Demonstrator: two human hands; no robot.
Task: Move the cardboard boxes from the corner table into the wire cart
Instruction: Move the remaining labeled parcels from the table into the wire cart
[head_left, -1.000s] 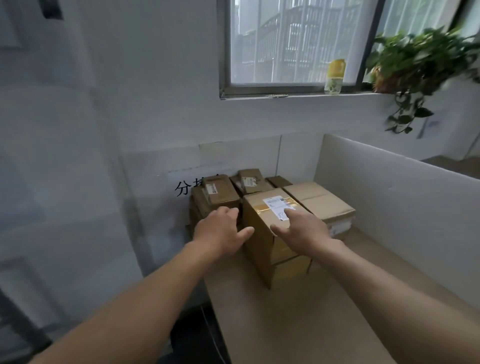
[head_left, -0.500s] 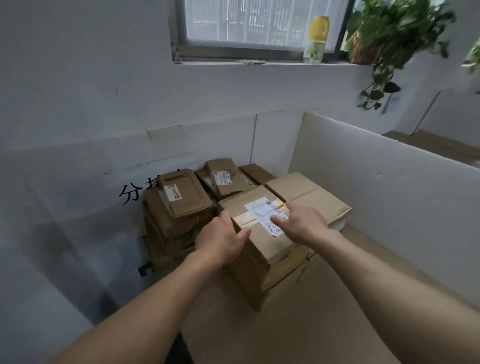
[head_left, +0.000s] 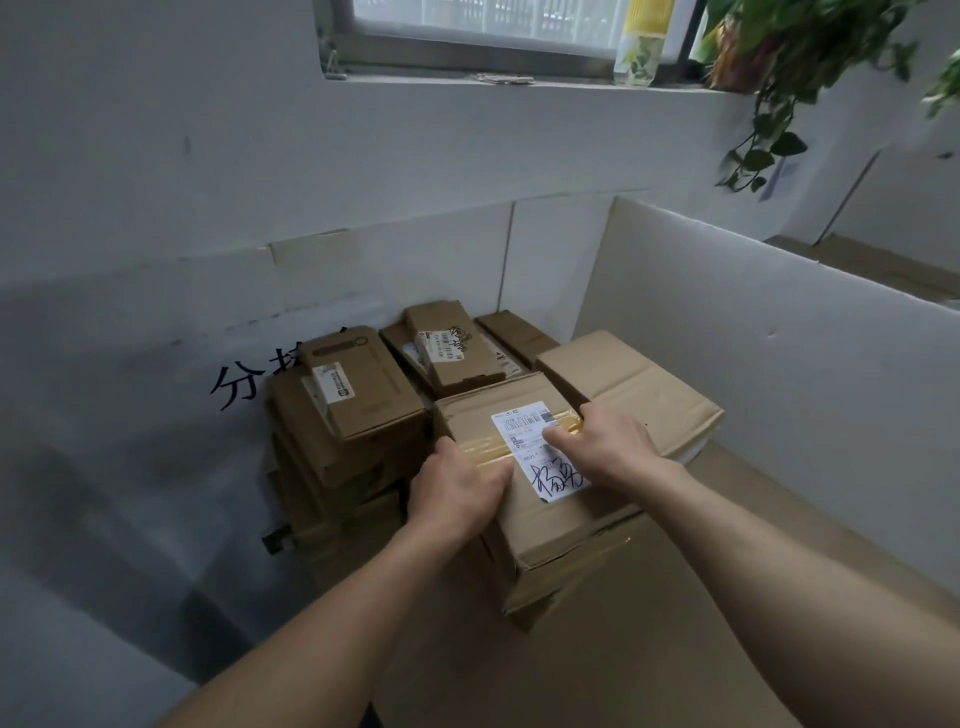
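Left grip (head_left: 457, 493): fingers go over left edge of labelled box (head_left: 561, 530), tips hidden, thumb on tape. Right grip (head_left: 608, 447) curls over far right edge, thumb on white label (head_left: 540, 457). Both clamp that box. Box sits atop stack on tan surface (head_left: 675, 649), in corner, just beside bigger box (head_left: 644, 384). Wall lettering half hidden behind small boxes (head_left: 358, 400). Bottle (head_left: 641, 47) on sill cut off at top. Cardboard matte brown, edges creased; glossy yellowish tape across lid; black scrawl on label.

Arms out, L hand (head_left: 457, 493) & R hand (head_left: 610, 449) gripping
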